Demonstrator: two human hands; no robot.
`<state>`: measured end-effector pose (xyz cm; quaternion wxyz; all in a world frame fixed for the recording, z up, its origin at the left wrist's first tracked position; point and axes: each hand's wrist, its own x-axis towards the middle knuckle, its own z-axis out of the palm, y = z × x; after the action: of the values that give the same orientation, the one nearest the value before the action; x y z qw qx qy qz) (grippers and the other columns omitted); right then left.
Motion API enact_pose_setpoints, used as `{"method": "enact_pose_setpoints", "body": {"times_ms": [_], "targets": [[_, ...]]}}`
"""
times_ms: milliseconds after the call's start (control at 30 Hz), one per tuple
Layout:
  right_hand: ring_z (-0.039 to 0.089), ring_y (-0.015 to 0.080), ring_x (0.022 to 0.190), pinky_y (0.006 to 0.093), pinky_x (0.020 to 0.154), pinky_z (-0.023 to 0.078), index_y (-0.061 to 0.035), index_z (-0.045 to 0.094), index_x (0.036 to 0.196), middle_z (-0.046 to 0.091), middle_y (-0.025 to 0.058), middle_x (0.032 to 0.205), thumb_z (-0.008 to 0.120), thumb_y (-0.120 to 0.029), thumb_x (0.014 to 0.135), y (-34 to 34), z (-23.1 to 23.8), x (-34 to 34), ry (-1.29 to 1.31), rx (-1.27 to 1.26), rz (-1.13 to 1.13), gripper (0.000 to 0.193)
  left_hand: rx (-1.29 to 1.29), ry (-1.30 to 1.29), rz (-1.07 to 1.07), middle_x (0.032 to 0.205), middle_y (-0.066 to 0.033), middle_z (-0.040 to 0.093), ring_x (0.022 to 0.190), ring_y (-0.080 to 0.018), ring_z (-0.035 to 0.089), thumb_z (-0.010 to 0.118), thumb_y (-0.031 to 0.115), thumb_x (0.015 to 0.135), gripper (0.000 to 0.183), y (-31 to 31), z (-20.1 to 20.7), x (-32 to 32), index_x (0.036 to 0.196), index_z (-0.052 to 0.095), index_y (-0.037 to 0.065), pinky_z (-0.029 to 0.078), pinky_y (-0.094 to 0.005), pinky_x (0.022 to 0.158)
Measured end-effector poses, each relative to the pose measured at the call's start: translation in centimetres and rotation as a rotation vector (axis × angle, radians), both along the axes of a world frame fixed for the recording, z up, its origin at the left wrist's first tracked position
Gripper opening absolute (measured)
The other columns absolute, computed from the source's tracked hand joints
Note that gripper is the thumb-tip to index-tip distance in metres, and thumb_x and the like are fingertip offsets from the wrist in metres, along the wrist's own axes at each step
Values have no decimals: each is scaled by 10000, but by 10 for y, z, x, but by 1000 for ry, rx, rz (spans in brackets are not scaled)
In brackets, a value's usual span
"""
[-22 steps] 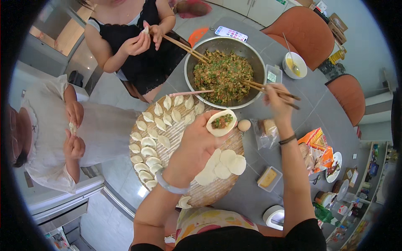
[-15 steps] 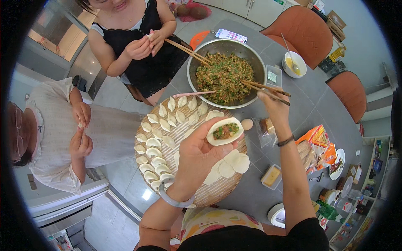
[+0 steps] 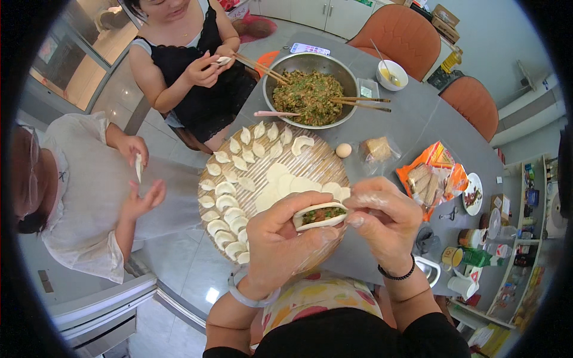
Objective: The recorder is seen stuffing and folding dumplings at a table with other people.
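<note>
A half-folded dumpling (image 3: 321, 217) with meat and green filling showing is held over the near edge of the round board (image 3: 292, 156). My left hand (image 3: 279, 238) is closed around its left side, thumb along the near edge. At its right corner, my right hand (image 3: 387, 224) has curled fingers and thumb pinched at the dough. Flat round wrappers (image 3: 285, 185) lie on the board just beyond my hands. Folded dumplings (image 3: 227, 203) stand in rows along its left and far sides. A steel bowl (image 3: 352, 77) of chopped filling (image 3: 310, 98) sits beyond, chopsticks (image 3: 361, 102) resting in it.
An egg (image 3: 343, 150), a bagged block (image 3: 377, 149) and an orange food packet (image 3: 431, 179) lie right of the board. A white bowl with a spoon (image 3: 392, 76) stands farther back. Two people on the left hold dumplings, one in black (image 3: 191, 77), one in pale clothing (image 3: 89, 185).
My right hand has left the chopsticks in the filling bowl and come down to the dumpling. The wrapper, cupped open before, is now folded partly over. The view has shifted slightly.
</note>
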<state>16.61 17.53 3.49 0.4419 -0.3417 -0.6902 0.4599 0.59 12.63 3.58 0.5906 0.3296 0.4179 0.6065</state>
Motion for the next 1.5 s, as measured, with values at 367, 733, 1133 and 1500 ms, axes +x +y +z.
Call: {"method": "enact_pose_setpoints", "body": {"times_ms": [367, 733, 1133, 1500], "targets": [[584, 128, 728, 225, 592, 444, 24, 655, 931, 605, 118, 908, 683, 15, 744, -93, 27, -38, 176, 0, -78, 189, 164, -126, -169, 1073, -151, 580, 973, -204, 596, 643, -74, 775, 389, -79, 22, -42, 1141, 513, -87, 510, -297, 854], [585, 184, 657, 260, 569, 452, -3, 629, 899, 615, 113, 810, 681, -51, 743, -135, 29, -61, -39, 413, -270, 171, 98, -105, -102, 968, -170, 630, 843, -232, 653, 768, 83, 696, 448, -118, 30, -55, 1063, 564, -77, 557, -316, 755], [566, 191, 694, 270, 603, 440, 3, 662, 914, 601, 114, 837, 740, -52, 672, -139, 42, -5, -22, 452, -136, 260, 253, 133, -268, 1089, -137, 570, 952, -169, 594, 638, -110, 762, 400, -127, 43, -20, 1144, 527, -68, 511, -248, 791], [558, 192, 701, 267, 611, 428, -4, 674, 851, 596, 103, 817, 735, -57, 666, -142, 50, 40, -20, 483, -122, 202, 223, 231, -178, 1046, -158, 609, 962, -183, 606, 688, -69, 725, 472, -134, 57, 33, 1141, 466, -37, 502, -274, 825]]}}
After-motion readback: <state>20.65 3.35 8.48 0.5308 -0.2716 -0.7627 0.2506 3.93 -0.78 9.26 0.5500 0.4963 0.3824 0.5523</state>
